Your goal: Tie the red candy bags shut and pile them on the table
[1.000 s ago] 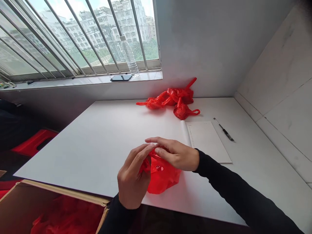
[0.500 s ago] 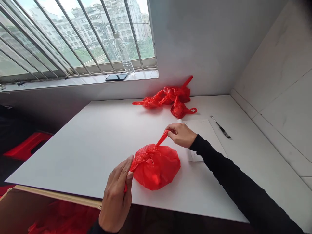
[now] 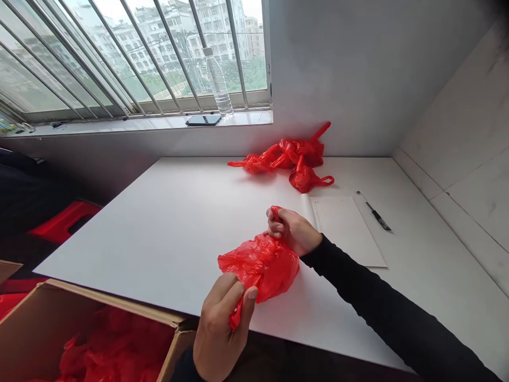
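A bunched red plastic bag point(image 3: 274, 270) is stretched between my two hands near the front edge of the white table. My left hand point(image 3: 225, 323) is closed around one twisted end of it, with a short red tail poking out below the fingers. Farther back, my right hand point(image 3: 292, 228) grips another end in a fist, and a bit of red plastic shows above the thumb. The bag looks crumpled on top and rounded at the right; what is inside it cannot be seen.
Several knotted red bags point(image 3: 294, 156) lie against the wall. An open notebook point(image 3: 345, 228) and a pen point(image 3: 374, 212) are at the right. A cardboard box point(image 3: 111, 302) with red bags stands below the left edge. A bottle point(image 3: 219, 85) and phone point(image 3: 203, 120) rest on the sill.
Both hands have closed into fists on the bag's ends and pulled them tight. The bag has turned and bunched up. My left hand has moved right; the view has shifted left.
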Action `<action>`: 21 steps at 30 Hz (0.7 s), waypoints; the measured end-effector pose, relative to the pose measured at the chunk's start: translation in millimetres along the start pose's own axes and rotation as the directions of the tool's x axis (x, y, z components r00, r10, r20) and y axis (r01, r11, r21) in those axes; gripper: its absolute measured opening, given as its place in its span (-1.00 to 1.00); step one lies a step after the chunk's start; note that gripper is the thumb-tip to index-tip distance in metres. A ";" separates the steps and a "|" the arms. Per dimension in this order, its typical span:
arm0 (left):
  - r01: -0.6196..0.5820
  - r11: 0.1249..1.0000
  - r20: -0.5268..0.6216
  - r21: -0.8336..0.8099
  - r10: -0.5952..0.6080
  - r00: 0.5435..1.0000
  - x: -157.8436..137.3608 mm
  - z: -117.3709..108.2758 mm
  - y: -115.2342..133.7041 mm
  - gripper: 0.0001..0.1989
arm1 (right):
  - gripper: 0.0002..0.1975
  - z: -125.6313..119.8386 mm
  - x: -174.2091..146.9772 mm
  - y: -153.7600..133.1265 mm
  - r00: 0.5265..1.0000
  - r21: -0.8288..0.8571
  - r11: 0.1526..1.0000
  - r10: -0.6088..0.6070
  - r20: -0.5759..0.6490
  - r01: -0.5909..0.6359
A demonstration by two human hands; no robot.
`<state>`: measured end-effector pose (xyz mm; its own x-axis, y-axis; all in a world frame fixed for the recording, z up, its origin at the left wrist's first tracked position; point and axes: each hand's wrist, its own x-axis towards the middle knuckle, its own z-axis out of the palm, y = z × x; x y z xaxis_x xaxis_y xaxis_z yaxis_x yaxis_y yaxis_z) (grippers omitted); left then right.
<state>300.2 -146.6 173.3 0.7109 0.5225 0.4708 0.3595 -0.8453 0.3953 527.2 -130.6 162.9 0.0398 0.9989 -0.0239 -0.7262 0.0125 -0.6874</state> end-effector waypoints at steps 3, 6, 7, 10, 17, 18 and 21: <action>-0.064 0.998 0.057 -0.015 0.065 0.996 -13.4 6.7 7.7 -0.75 | -0.82 -11.7 9.0 -0.9 0.997 0.014 1.000 0.026 -0.075 -0.025; -0.077 0.996 0.077 -0.042 0.080 0.994 -25.4 8.6 11.8 -0.76 | -0.87 -26.4 19.4 -1.3 0.987 -0.006 0.999 0.041 -0.153 -0.042; -0.080 0.996 0.083 -0.048 0.084 0.993 -26.9 7.6 11.9 -0.76 | -0.87 -30.5 22.0 -1.3 0.983 -0.017 0.999 0.041 -0.177 -0.045; -0.079 0.996 0.054 -0.043 0.082 0.995 -21.8 3.8 10.1 -0.81 | -0.84 -36.5 24.2 -2.1 0.978 -0.059 0.997 0.035 -0.205 -0.048; -0.018 1.000 0.050 0.020 0.017 0.999 5.1 40.9 5.5 0.04 | -0.73 -27.7 -0.6 2.1 0.992 -0.168 0.984 0.047 -0.119 -0.067; -0.011 1.000 0.060 0.012 0.010 0.998 6.3 47.3 1.5 0.03 | -0.73 -28.7 -4.0 3.4 0.994 -0.239 0.969 0.031 -0.109 -0.056; 0.059 0.998 0.009 0.008 -0.059 0.998 2.8 48.5 -10.8 -0.49 | -0.69 -35.3 -11.1 4.5 0.998 -0.423 0.906 0.002 -0.055 -0.026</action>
<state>327.7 -141.4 132.1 0.6937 0.5707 0.4393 0.4057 -0.8137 0.4164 547.7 -143.2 134.5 0.0758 0.9950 -0.0655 -0.3684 -0.0331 -0.9291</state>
